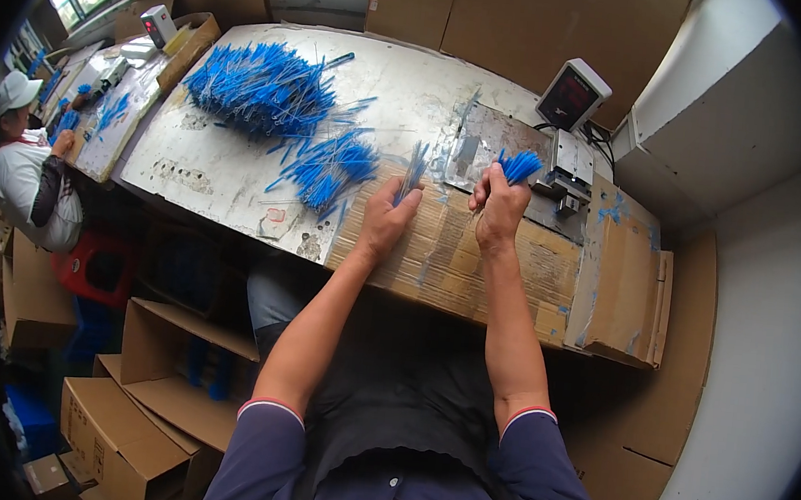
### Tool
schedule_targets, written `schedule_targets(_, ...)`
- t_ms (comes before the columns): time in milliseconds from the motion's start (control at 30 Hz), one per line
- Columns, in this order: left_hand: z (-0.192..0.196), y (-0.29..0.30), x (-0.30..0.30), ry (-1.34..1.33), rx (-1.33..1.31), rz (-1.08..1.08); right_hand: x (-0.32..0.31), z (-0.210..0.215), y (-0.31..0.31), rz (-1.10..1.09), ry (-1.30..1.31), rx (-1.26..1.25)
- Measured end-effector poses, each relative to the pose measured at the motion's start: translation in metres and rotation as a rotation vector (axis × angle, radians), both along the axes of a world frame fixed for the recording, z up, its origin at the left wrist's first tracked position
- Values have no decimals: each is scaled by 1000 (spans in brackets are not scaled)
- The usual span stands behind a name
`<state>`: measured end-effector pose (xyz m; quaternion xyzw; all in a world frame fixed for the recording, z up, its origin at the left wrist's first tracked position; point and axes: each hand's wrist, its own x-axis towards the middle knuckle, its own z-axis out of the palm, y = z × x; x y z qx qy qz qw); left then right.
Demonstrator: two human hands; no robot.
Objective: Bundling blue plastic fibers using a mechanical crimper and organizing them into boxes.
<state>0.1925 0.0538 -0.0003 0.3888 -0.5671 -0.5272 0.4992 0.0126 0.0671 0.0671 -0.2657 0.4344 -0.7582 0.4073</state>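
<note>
My left hand (389, 216) is closed around a small bundle of thin greyish sticks (414, 170) that point up and away, just above the cardboard-covered table edge. To its right, my right hand (502, 207) grips a tight bunch of thin sticks with bright blue ends (520, 167), the blue ends fanning out past the thumb. The two bundles are apart. Left of my left hand lies a loose smaller pile of blue-ended sticks (332, 165). Behind it is a much larger heap of the same sticks (260, 90).
Beyond my right hand stands a small metal machine (570, 165) on a metal plate, with a display box (574, 94) behind it. Flat cardboard (447, 264) covers the table's front. Open cartons (123, 426) sit at lower left; a person (32, 156) works at another table.
</note>
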Motion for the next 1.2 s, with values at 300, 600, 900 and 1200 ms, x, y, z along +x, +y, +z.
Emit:
schedule_targets(300, 9, 4, 1, 6, 29, -150, 6, 15, -21, 366, 238, 245)
schedule_targets(600, 11, 5, -1, 1, 40, -179, -12, 10, -35, 215, 359, 138)
schedule_targets(900, 6, 3, 2, -41, 26, -147, -21, 29, -37, -102, 19, -58)
schedule_targets(1200, 5, 3, -1, 15, 60, -138, -22, -32, -19, -219, -269, 125)
